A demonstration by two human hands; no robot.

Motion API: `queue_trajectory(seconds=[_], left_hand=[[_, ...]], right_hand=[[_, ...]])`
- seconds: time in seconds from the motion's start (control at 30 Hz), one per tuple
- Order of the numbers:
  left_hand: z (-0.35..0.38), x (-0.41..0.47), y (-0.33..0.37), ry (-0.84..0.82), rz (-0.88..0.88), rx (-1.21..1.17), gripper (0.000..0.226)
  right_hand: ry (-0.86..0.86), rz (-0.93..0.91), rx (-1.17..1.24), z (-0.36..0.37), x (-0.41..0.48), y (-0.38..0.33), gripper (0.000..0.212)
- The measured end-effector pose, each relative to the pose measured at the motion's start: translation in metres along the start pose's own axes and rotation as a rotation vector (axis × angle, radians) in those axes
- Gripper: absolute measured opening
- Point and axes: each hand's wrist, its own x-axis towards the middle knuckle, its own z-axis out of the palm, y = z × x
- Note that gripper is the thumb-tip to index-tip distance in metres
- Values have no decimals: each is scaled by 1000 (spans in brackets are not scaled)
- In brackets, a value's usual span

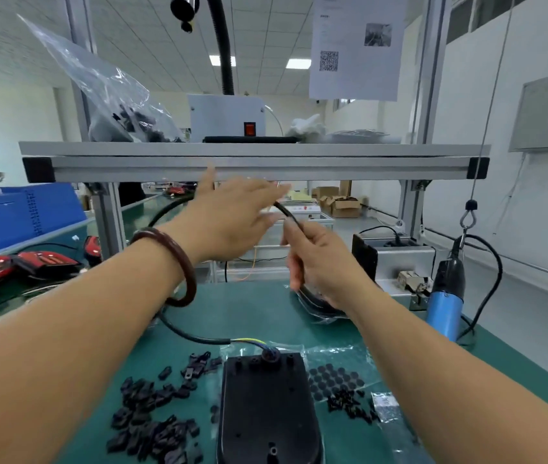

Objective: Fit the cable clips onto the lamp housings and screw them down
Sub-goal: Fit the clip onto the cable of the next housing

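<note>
A black lamp housing (pixel 267 410) lies face down on the green mat at the bottom centre, its black cable (pixel 192 334) looping up from its top end. My right hand (pixel 319 262) is shut on that cable, raised above the mat. My left hand (pixel 232 216) is blurred, fingers spread, at the cable's upper stretch just below the shelf rail; nothing shows in its grip. A heap of black cable clips (pixel 152 420) lies left of the housing. Small black screws (pixel 349 405) lie to its right.
A sheet of round black pads (pixel 334 380) sits right of the housing. A blue electric screwdriver (pixel 446 296) hangs at the right. An aluminium shelf rail (pixel 252 162) crosses above the hands. Red lamps (pixel 15 266) and a blue crate (pixel 21 212) are at the left.
</note>
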Motion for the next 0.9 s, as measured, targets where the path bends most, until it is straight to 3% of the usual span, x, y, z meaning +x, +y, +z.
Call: queue_trajectory(seconds=[0.17, 0.23, 0.33, 0.5, 0.63, 0.77, 0.87, 0.9], left_hand=[[-22, -6, -13, 222, 176, -80, 39], [-28, -8, -25, 280, 239, -56, 38], [-29, -9, -29, 263, 344, 8, 35], [-10, -5, -27, 224, 336, 19, 48], [4, 8, -16, 247, 313, 15, 47], [14, 10, -7, 266, 108, 61, 47], [28, -31, 5, 284, 138, -116, 48], [34, -50, 9, 201, 167, -189, 45]], right_hand=[[105, -135, -184, -26, 5, -42, 45], [157, -157, -306, -44, 5, -48, 35], [134, -202, -406, -63, -2, -46, 35], [54, -177, -476, -94, -20, -32, 43], [157, -87, -410, -106, -24, -20, 44], [285, 140, -160, -85, -24, -3, 44], [346, 376, 13, -58, -29, 17, 37], [346, 436, 31, -48, -32, 25, 32]])
